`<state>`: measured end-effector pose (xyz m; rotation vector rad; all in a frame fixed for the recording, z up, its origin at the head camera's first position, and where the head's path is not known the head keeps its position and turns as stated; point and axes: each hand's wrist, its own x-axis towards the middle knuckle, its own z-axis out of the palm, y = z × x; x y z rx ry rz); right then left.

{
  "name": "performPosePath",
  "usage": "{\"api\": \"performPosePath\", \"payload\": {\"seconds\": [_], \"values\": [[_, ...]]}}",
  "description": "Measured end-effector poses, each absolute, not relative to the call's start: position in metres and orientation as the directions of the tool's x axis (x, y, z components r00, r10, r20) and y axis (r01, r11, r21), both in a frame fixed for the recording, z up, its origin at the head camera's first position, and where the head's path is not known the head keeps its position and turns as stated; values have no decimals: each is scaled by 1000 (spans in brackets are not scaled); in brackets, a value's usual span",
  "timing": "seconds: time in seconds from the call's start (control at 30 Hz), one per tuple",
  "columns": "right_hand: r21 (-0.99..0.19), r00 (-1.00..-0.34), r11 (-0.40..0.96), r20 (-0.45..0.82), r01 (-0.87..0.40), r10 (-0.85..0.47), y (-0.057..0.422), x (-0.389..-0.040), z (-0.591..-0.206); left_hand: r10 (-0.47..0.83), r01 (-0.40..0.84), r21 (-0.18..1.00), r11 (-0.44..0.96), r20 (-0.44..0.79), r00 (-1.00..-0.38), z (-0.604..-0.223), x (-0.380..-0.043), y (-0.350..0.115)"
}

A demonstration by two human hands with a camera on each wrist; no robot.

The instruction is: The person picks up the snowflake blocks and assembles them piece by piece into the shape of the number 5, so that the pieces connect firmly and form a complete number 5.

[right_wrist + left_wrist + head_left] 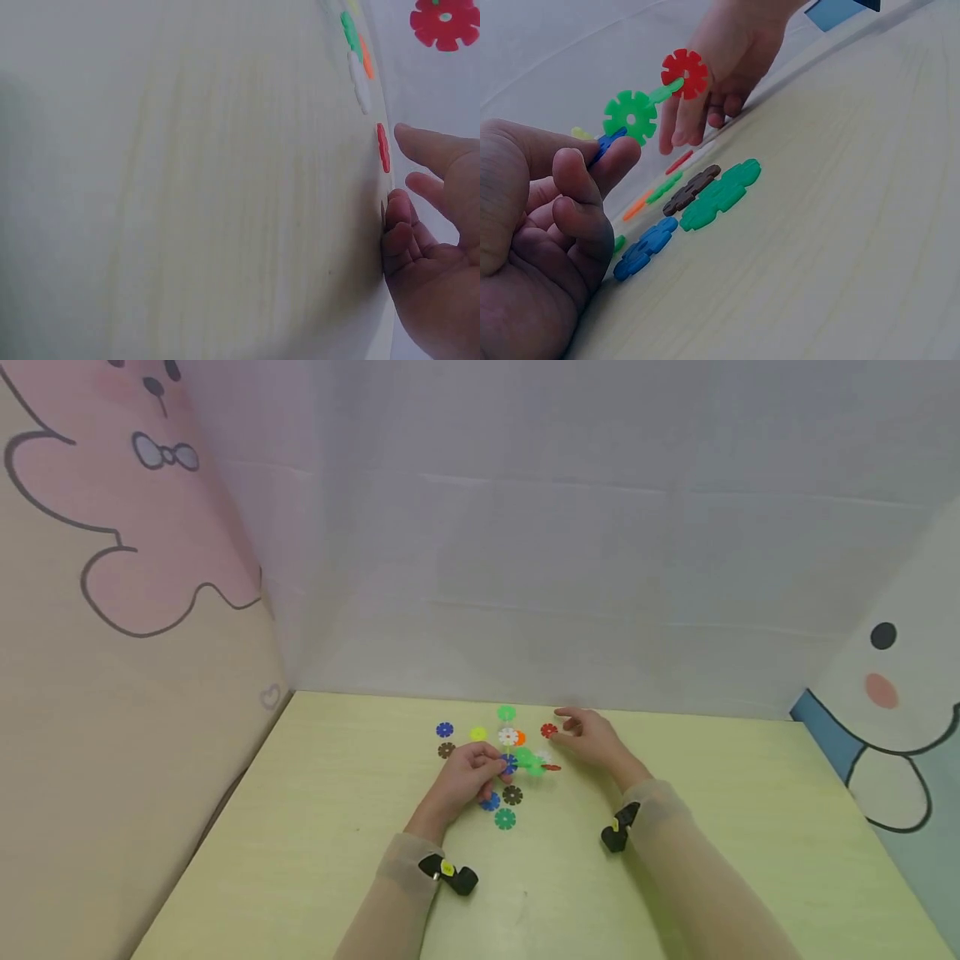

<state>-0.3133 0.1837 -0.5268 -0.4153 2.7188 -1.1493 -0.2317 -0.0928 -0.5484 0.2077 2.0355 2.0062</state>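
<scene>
My left hand (463, 777) pinches a blue notched disc (609, 144) between thumb and fingers. Joined to it is a short chain raised above the table: a green disc (630, 116), another green disc seen edge-on (664, 92), and a red disc (684, 73) at the end. To the right, my right hand (592, 739) is low at the tabletop with its thumb and index finger apart. Nothing is between its fingers, and a loose red disc (549, 731) lies right by the fingertips. Part of the blue disc is hidden behind the left fingers.
Loose notched discs lie around the hands: dark blue (445, 729), brown (446, 750), yellow (478, 734), white (508, 737) and orange (520, 738). Nearer me are a blue (491, 802), a brown (513, 795) and a green one (505, 819). A pale curtain (555, 568) rises behind the table (330, 860).
</scene>
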Motion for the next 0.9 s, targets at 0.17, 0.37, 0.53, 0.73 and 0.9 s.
{"api": "performPosePath", "payload": {"seconds": [0.17, 0.37, 0.53, 0.73, 0.9], "values": [[-701, -945, 683, -41, -204, -325, 186, -316, -532, 297, -81, 996, 29, -86, -951, -547, -232, -90], [-690, -952, 697, -33, -198, -303, 185, -318, -539, 288, -88, 995, 37, -94, -953, -546, -231, -91], [-684, -959, 704, -25, -189, -282, 184, -317, -540, 292, -87, 995, 40, -95, -952, -545, -230, -90], [-670, -958, 713, -13, -204, -287, 183, -316, -538, 293, -90, 995, 42, -99, -951, -543, -229, -90], [-687, -957, 697, -4, -207, -289, 180, -315, -539, 287, -90, 995, 44, -99, -953, -543, -228, -92]]}}
